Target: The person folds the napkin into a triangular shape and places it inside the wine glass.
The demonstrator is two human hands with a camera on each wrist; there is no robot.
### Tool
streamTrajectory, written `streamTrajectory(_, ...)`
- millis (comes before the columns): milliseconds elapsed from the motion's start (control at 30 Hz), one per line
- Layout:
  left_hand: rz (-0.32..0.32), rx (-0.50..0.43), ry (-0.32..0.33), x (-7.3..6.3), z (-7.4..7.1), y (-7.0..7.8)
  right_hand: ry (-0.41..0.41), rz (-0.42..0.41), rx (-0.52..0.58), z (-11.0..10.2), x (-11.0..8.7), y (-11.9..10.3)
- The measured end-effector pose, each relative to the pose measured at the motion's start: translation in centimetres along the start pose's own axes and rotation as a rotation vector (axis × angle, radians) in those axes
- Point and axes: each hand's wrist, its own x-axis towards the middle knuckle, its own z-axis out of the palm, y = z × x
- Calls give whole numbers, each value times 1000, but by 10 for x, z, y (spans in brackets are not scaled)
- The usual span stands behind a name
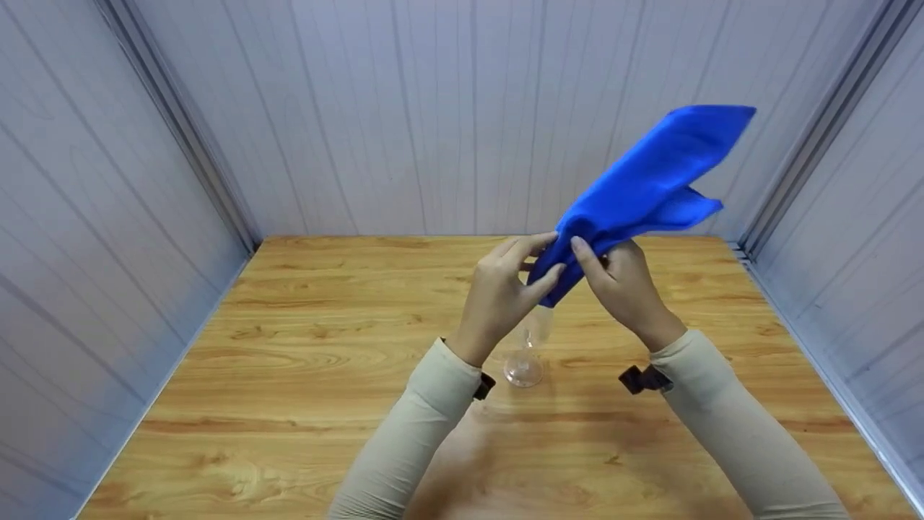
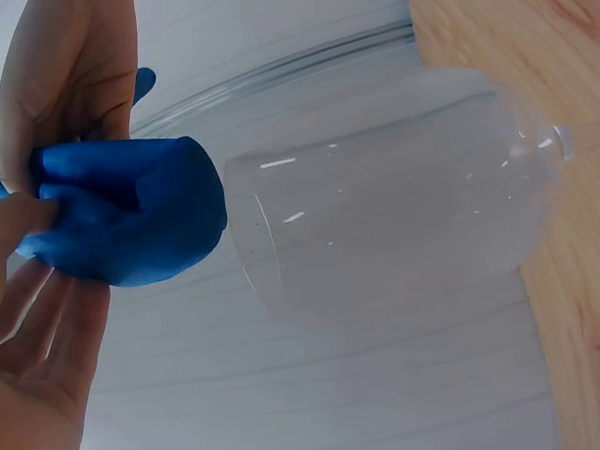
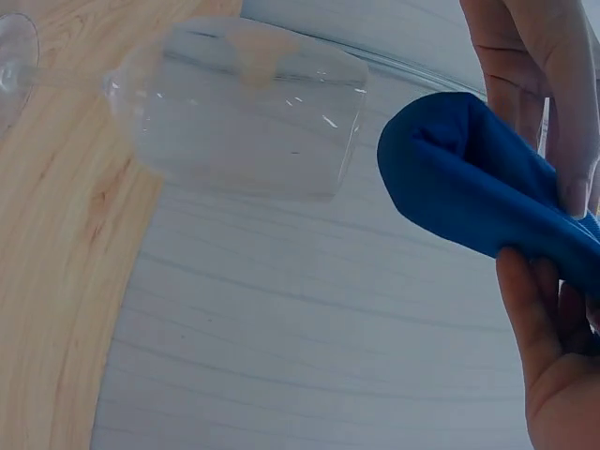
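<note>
A folded blue cloth napkin slants up to the right, its two loose pointed ends spread at the top. My left hand grips its lower end between thumb and fingers. My right hand holds it a little higher, thumb on the front and fingers behind. Below stands a clear wine glass on its foot, its bowl partly hidden by the left hand and the napkin. In the left wrist view, the napkin's rolled lower end is just off the rim of the glass bowl, apparently outside it.
The glass stands on a wood-grain table. Pale panelled walls enclose the table at the back and on both sides. A small dark device is strapped to each wrist.
</note>
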Motion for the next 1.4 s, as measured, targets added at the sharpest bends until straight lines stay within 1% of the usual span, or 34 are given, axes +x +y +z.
streamTrajectory(167, -54, -33, 20, 0, -3, -6, -25, 16, 33, 6, 8, -21)
streamTrajectory(233, -80, -60, 27, -1, -4, -8, -35, 26, 37, 9, 10, -22)
streamTrajectory(367, -127, -109, 32, -2, -4, -12, -53, 48, 31, 14, 12, -4)
streamTrajectory(500, -167, -145, 35, -7, -4, -16, -79, 56, 15, 19, 12, 16)
streamTrajectory(733, -215, -216, 20, -16, -3, -23, -106, 10, -41, 24, 5, 24)
streamTrajectory(967, -226, -251, 0, -24, -4, -29, -137, 24, -75, 29, 1, 27)
streamTrajectory(1133, -233, -169, -11, -32, -4, -35, -157, 40, -112, 33, -5, 31)
streamTrajectory(1267, -217, -103, -17, -37, -5, -38, -167, 47, -135, 35, -9, 34)
streamTrajectory(1400, -198, -29, -38, -43, -7, -41, -174, 40, -141, 38, -14, 39)
